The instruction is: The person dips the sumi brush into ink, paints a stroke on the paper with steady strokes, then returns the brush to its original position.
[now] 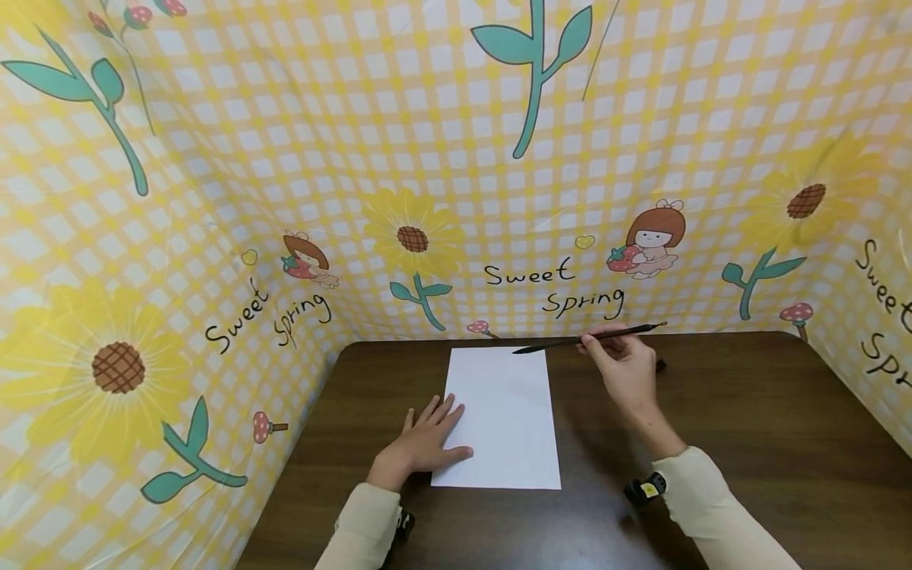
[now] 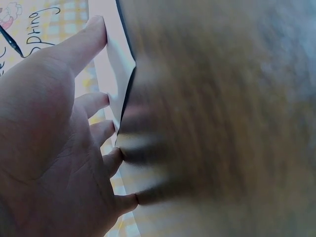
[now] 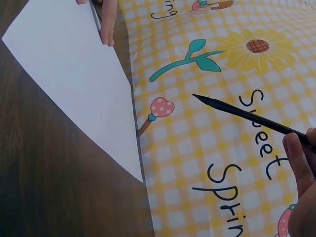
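A blank white sheet of paper [image 1: 502, 419] lies on the dark wooden table. My left hand [image 1: 426, 443] rests on its left edge with fingers spread, and some fingertips reach past the edge onto the wood. In the left wrist view the left hand's palm [image 2: 54, 128] shows, with the thumb over the paper. Above the table's far edge, my right hand [image 1: 628, 368] pinches a slim black writing brush [image 1: 552, 345]. The brush is nearly level, its pointed dark tip toward the top of the sheet. In the right wrist view the brush tip [image 3: 207, 100] is apart from the paper.
A yellow checked cloth [image 1: 456, 182] with flowers and lettering hangs behind and beside the table [image 1: 748, 443]. Behind the right hand sits a small black object [image 1: 661, 365], mostly hidden. Black wrist devices [image 1: 645, 489] are worn on both arms.
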A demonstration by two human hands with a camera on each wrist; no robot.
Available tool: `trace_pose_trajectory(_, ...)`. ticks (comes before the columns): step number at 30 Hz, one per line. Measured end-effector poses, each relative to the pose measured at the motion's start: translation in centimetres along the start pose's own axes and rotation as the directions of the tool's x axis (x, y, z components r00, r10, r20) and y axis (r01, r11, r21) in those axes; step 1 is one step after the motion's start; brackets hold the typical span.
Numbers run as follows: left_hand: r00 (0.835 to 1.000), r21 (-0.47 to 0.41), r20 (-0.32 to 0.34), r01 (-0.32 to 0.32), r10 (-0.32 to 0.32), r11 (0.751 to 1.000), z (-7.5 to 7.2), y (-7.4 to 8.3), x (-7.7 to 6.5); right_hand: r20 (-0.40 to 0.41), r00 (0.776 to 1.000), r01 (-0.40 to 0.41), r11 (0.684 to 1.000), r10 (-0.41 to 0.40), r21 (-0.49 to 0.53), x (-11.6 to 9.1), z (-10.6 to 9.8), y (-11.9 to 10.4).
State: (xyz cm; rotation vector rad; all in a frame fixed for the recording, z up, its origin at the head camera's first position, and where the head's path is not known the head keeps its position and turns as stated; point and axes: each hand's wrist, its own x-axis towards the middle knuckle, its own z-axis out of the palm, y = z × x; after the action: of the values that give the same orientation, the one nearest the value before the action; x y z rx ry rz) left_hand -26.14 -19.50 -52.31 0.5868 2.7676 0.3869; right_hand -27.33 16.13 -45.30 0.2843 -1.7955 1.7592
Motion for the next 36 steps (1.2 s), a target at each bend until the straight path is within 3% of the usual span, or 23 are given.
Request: trace_pose_trajectory(36,1.000,-0.010,0.000,0.002,-0.002,1.000,0.2,-0.2,0.0,0.069,0.998,-0.010,1.000,0.010,0.000,-1.1,4.2,1.5)
